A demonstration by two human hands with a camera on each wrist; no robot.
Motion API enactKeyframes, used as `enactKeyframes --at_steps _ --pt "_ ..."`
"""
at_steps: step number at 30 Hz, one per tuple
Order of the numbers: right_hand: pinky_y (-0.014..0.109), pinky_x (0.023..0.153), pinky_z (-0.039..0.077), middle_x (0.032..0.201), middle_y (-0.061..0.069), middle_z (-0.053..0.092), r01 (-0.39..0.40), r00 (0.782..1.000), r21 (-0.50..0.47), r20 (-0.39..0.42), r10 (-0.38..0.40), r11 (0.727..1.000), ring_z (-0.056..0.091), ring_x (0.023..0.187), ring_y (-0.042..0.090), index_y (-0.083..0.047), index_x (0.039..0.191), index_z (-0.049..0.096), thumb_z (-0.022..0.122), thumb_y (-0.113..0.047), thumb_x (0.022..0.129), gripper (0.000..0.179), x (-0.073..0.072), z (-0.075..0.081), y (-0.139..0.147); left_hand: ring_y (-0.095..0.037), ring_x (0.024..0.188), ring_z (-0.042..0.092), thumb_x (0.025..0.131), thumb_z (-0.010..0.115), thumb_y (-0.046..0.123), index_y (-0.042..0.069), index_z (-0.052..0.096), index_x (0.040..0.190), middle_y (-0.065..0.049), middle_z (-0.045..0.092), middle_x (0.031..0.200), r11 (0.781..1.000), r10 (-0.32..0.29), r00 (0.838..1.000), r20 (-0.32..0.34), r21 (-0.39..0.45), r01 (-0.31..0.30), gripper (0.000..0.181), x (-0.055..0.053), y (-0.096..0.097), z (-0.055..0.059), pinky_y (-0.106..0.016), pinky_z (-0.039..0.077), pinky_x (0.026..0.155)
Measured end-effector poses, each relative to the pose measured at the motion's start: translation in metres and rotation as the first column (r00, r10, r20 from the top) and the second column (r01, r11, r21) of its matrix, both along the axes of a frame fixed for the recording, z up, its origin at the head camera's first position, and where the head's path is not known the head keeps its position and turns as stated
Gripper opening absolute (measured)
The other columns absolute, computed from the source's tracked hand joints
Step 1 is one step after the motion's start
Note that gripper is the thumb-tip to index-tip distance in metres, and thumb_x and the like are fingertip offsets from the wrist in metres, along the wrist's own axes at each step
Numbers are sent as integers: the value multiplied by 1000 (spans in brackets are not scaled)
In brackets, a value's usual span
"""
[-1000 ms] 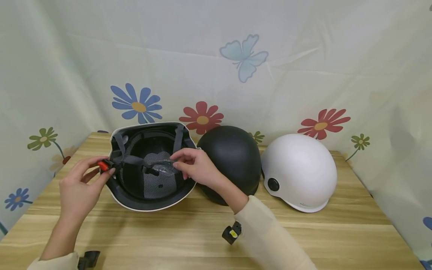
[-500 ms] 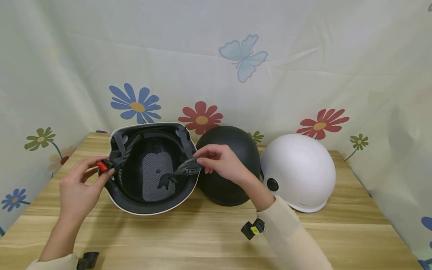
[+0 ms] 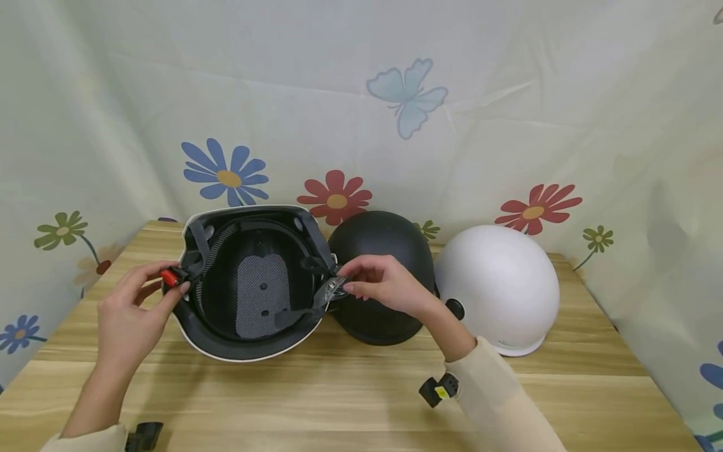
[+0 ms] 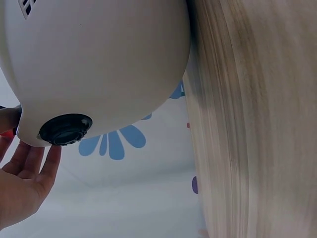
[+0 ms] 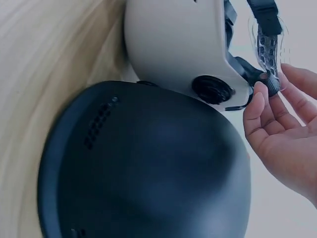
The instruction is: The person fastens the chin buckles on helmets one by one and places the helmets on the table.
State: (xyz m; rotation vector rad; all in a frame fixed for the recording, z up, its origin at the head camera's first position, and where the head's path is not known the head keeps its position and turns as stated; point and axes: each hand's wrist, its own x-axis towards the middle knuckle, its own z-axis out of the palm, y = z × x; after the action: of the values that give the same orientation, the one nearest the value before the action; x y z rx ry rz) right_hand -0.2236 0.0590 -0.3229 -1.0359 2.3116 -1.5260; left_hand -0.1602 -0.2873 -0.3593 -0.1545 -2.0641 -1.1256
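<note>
An upturned helmet (image 3: 237, 348) with a white shell and black lining lies at the left of the table. At its left rim my left hand (image 3: 132, 314) pinches a red-and-black buckle (image 3: 171, 277) between thumb and index finger. In the left wrist view, a fingertip reaches the shell's round black vent (image 4: 66, 130). My right hand (image 3: 390, 285) is at the right rim, pinching a dark chin strap around a clear plastic-covered piece (image 3: 327, 290). A loose strap end (image 3: 294, 317) hangs from there over the lining. In the right wrist view the plastic wrap (image 5: 267, 52) stands above the fingertips.
Close against the upturned helmet's right side stands a black helmet (image 3: 390, 320), dome up, under my right hand. Beyond it sits a white helmet (image 3: 503, 282) with a round black vent. A flower-printed curtain (image 3: 452, 157) encloses the back of the wooden table (image 3: 339, 402).
My right hand has drawn the strap from over the lining to the right rim. The strap no longer spans across from my left hand, which keeps its place with the buckle.
</note>
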Motion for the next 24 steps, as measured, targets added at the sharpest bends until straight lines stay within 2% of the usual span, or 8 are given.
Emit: enactKeyframes --at_steps 6,11,17,21,24 --pt "26 62 47 88 9 60 -55 998 24 -36 55 998 55 71 19 0 105 63 64 0 83 22 3 -12 -4 5 90 51 66 71 -17 -5 64 103 24 54 95 1000 7 1000 3 -3 -7 39 0 -1 -3 -5 40 78" --pt "27 67 49 95 9 58 -84 995 -10 -56 83 996 57 78 19 2 105 62 64 4 81 24 6 -20 -7 5 91 51 68 71 -15 -5 64 104 24 54 96 1000 11 1000 6 -5 -11 38 -1 -1 -4 -5 39 78" --pt "29 70 50 103 12 56 -49 994 -63 -105 42 997 55 83 23 4 103 62 66 5 80 24 9 -27 -9 6 92 50 68 71 -14 -3 64 105 25 53 96 1000 12 1000 11 -12 -12 39 -1 -2 -7 -4 39 78" --pt "27 71 49 107 10 50 4 994 -52 -109 -10 999 51 86 24 2 103 64 67 3 80 24 12 -28 -10 6 92 50 68 71 -14 -4 64 105 25 53 96 1000 7 1000 6 -10 -7 39 -1 -3 -9 -4 39 79" --pt "26 72 48 105 9 47 27 994 -24 -104 -29 999 49 86 23 1 103 65 67 1 80 23 13 -30 -10 6 92 50 68 71 -14 -4 64 105 26 52 96 1000 11 1000 7 -11 -11 39 -1 -3 -10 -4 39 79"
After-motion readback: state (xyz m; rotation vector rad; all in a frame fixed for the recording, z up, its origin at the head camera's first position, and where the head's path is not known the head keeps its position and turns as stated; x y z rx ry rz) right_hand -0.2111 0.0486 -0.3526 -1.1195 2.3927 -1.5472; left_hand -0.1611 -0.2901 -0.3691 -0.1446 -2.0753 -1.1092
